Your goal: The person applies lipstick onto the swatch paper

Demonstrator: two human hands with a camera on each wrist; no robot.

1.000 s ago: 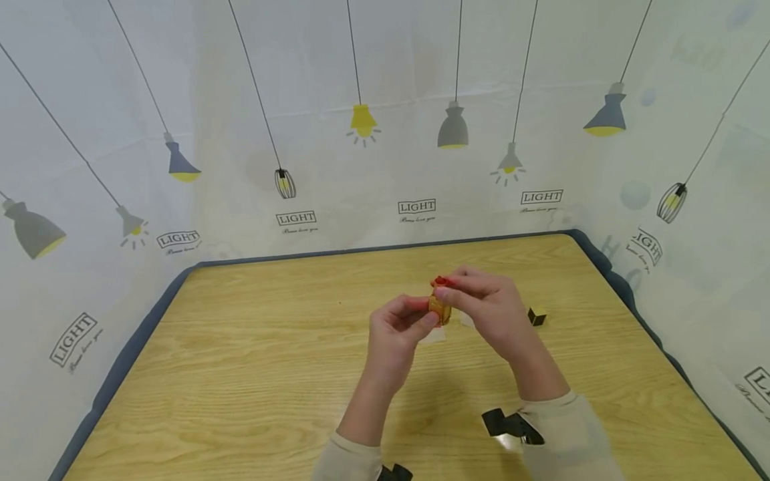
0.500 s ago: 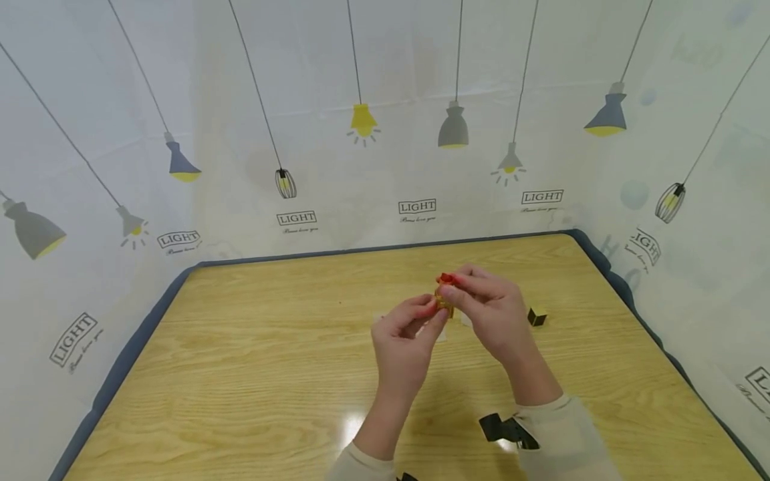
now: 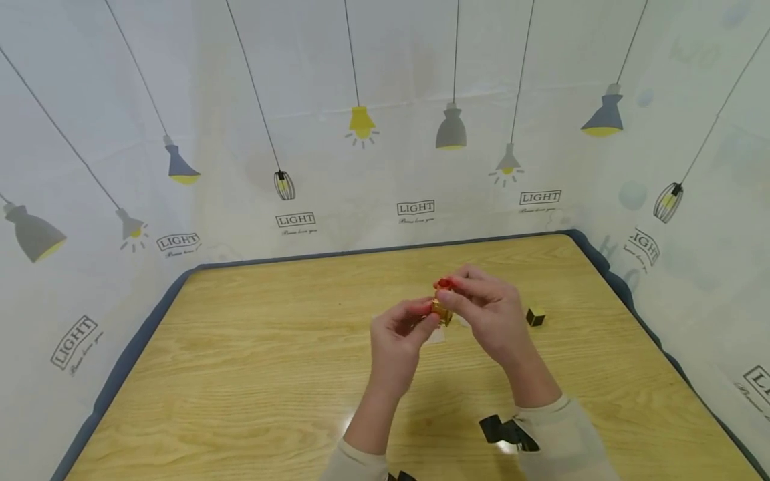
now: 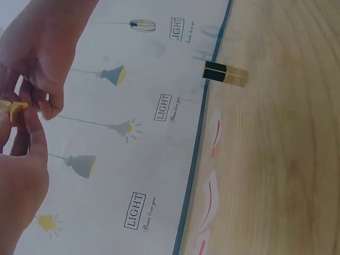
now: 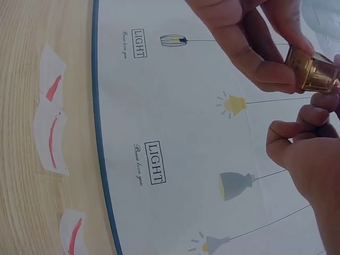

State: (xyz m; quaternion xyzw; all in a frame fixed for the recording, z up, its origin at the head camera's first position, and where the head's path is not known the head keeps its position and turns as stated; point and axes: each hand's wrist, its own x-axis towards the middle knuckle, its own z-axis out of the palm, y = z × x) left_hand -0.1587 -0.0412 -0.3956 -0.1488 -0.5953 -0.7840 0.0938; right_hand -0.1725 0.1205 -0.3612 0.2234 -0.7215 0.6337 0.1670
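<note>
A lipstick with a square gold case [image 3: 444, 312] is held up over the table between both hands. Its red tip [image 3: 444, 283] points up and away. My left hand [image 3: 394, 344] pinches the lower gold part [image 5: 313, 69] between thumb and fingers. My right hand [image 3: 496, 317] pinches the upper part just below the red, thumb on the near side. Fingers cover much of the lipstick, and the left wrist view shows just a gold corner [image 4: 18, 110] of it.
A black and gold cap [image 3: 535, 316] stands on the wooden table [image 3: 271, 361], right of the hands. White paper pieces [image 5: 50, 119] with red streaks lie beneath the hands, partly hidden in the head view. A lamp-printed cloth wall [image 3: 415, 167] surrounds the table.
My left hand first shifted up and right toward the right hand, then came back a little left and down. The right hand stays nearly in place. Both keep their hold on the lipstick.
</note>
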